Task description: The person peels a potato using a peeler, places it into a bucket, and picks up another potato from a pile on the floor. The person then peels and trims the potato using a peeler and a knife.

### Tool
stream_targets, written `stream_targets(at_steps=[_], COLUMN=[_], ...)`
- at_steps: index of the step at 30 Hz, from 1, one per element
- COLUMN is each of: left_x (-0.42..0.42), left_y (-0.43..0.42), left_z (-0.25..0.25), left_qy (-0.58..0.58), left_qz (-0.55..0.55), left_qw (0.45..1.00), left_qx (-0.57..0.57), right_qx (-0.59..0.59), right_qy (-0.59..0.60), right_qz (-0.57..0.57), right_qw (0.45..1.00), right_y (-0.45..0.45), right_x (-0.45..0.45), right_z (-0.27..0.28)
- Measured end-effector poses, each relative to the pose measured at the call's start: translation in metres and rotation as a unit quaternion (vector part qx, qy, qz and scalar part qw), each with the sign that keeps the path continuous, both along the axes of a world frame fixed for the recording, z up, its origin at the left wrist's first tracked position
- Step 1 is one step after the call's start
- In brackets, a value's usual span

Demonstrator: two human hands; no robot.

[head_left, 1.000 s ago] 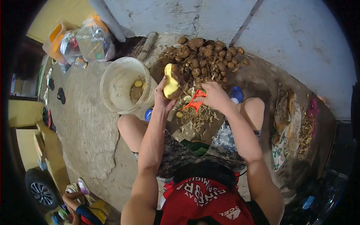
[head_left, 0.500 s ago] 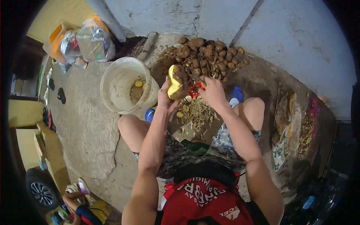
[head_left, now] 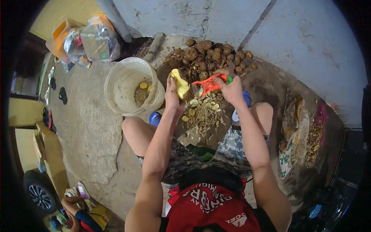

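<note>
My left hand (head_left: 171, 94) is closed around a large potato-like tuber (head_left: 179, 84), held upright beside the bucket. Its upper part is peeled to smooth yellow flesh; brown skin remains on the lower right. My right hand (head_left: 232, 91) is closed on a bright red peeler (head_left: 210, 84) that reaches toward the tuber, with a small gap between them. A green piece (head_left: 229, 79) and a dark blade-like shape also show at my right fingers; I cannot tell how they join the peeler. Below both hands lies a heap of peelings (head_left: 203, 118).
A white bucket (head_left: 112, 91) stands at left with a few yellow pieces inside. Brown tubers (head_left: 208, 52) are piled against the wall. Plastic bags (head_left: 98, 42) sit at back left, a torn sack (head_left: 288, 156) at right. Another person (head_left: 79, 210) is at lower left.
My right hand has moved slightly right and down, and the red peeler now stretches out toward the tuber. The tuber has turned in my left hand, showing more yellow flesh.
</note>
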State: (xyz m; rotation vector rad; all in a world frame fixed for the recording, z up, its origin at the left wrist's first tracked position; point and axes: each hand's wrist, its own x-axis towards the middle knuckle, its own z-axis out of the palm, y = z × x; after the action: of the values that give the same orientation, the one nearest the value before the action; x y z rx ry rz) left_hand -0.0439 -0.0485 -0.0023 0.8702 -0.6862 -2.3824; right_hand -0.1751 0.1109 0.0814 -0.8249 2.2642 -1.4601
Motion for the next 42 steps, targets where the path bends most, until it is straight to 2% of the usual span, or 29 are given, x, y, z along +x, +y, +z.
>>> stream_targets(at_steps=[1, 2, 3, 5, 6, 9, 11, 13, 14, 15, 17, 18, 20, 21, 22, 24, 25, 27, 29, 30, 31, 33, 34, 35, 37, 38, 39, 41, 42], left_x=[-0.003, -0.005, -0.006, -0.004, -0.004, -0.005, -0.01, -0.008, -0.003, -0.002, 0.0, -0.002, -0.012, -0.011, -0.007, 0.0, 0.003, 0.002, 0.003, 0.001, 0.002, 0.007, 0.009, 0.01, 0.012, 0.013, 0.016, 0.019, 0.017], left_y=[0.005, 0.008, 0.011, 0.016, 0.02, 0.023, 0.024, 0.022, 0.016, 0.016, 0.021, 0.018, 0.026, 0.028, 0.026, 0.021, 0.02, 0.018, 0.017, 0.012, 0.013, 0.019, 0.017, 0.016, 0.019, 0.013, 0.004, 0.001, 0.004], left_z=[-0.006, -0.012, -0.006, 0.004, 0.014, 0.018, 0.028, 0.033, 0.012, 0.016, 0.027, -0.004, 0.012, 0.016, 0.014, 0.016, 0.019, 0.021, 0.009, 0.011, 0.014, 0.028, 0.036, 0.035, 0.041, 0.04, 0.038, 0.028, 0.02], left_qy=[0.024, 0.048, 0.046, -0.019, -0.001, -0.002, -0.042, -0.048, -0.001, -0.001, -0.001, 0.032, 0.024, 0.012, -0.01, -0.002, 0.006, 0.009, 0.017, 0.058, 0.056, 0.033, -0.003, 0.02, -0.051, -0.052, -0.058, -0.067, -0.074], left_qz=[0.023, 0.046, 0.046, 0.033, 0.023, -0.039, -0.029, -0.038, -0.047, -0.047, -0.022, -0.025, -0.002, 0.018, -0.009, -0.051, -0.09, -0.097, -0.105, -0.129, -0.128, -0.175, -0.227, -0.276, -0.296, -0.296, -0.342, -0.386, -0.351], left_qw=[0.999, 0.994, 0.994, 0.998, 0.998, 0.997, 0.996, 0.997, 0.995, 0.995, 0.998, 0.995, 0.996, 0.997, 0.993, 0.995, 0.994, 0.994, 0.992, 0.988, 0.988, 0.984, 0.974, 0.961, 0.954, 0.954, 0.937, 0.917, 0.931], left_qx=[-0.041, -0.082, -0.082, -0.055, -0.054, -0.068, -0.071, -0.056, -0.091, -0.093, -0.053, -0.094, -0.081, -0.069, -0.116, -0.09, -0.066, -0.05, 0.065, 0.069, 0.068, 0.005, 0.016, -0.006, -0.014, -0.015, -0.046, -0.075, -0.067], right_qx=[0.003, -0.05, -0.05, -0.029, -0.001, -0.002, 0.003, 0.043, 0.078, 0.073, 0.085, 0.071, 0.032, 0.031, 0.056, 0.062, 0.042, 0.028, -0.024, -0.006, -0.007, -0.009, 0.019, 0.018, 0.029, -0.016, -0.016, 0.043, 0.042], right_qy=[-0.006, 0.01, 0.008, 0.127, 0.155, 0.129, 0.146, 0.168, 0.146, 0.043, 0.018, 0.041, 0.085, 0.081, 0.112, 0.229, 0.121, 0.051, 0.025, 0.083, 0.081, 0.126, 0.164, 0.168, 0.094, 0.092, 0.091, 0.282, 0.281], right_qz=[-0.01, 0.043, 0.043, 0.057, 0.079, 0.102, 0.1, -0.004, -0.075, -0.093, -0.085, -0.029, 0.067, 0.065, 0.051, -0.018, -0.021, -0.029, 0.035, 0.086, 0.087, 0.1, 0.088, 0.087, 0.037, 0.058, 0.059, 0.022, 0.022], right_qw=[1.0, 0.998, 0.998, 0.99, 0.985, 0.986, 0.984, 0.985, 0.983, 0.992, 0.993, 0.996, 0.994, 0.994, 0.991, 0.971, 0.992, 0.998, 0.999, 0.993, 0.993, 0.987, 0.982, 0.982, 0.994, 0.994, 0.994, 0.958, 0.959], right_y=[-0.003, -0.006, -0.007, -0.01, -0.009, -0.012, -0.01, -0.004, 0.005, 0.007, 0.001, -0.001, -0.005, -0.006, -0.005, -0.001, 0.0, 0.008, 0.002, 0.001, 0.0, -0.001, -0.002, 0.0, 0.003, 0.003, 0.004, 0.006, 0.008], right_x=[0.011, 0.007, 0.009, 0.014, 0.004, -0.009, -0.017, -0.028, -0.062, -0.046, -0.026, -0.015, -0.001, -0.003, -0.008, -0.021, -0.034, -0.042, -0.015, -0.003, -0.005, -0.015, -0.023, -0.033, -0.048, -0.054, -0.059, -0.065, -0.065], right_z=[0.01, -0.018, -0.017, -0.011, -0.007, -0.01, -0.008, -0.002, -0.043, 0.011, 0.036, 0.027, 0.002, 0.001, 0.002, 0.006, 0.008, -0.009, -0.011, -0.002, -0.003, -0.007, -0.006, -0.004, -0.003, -0.013, -0.025, -0.041, -0.035])
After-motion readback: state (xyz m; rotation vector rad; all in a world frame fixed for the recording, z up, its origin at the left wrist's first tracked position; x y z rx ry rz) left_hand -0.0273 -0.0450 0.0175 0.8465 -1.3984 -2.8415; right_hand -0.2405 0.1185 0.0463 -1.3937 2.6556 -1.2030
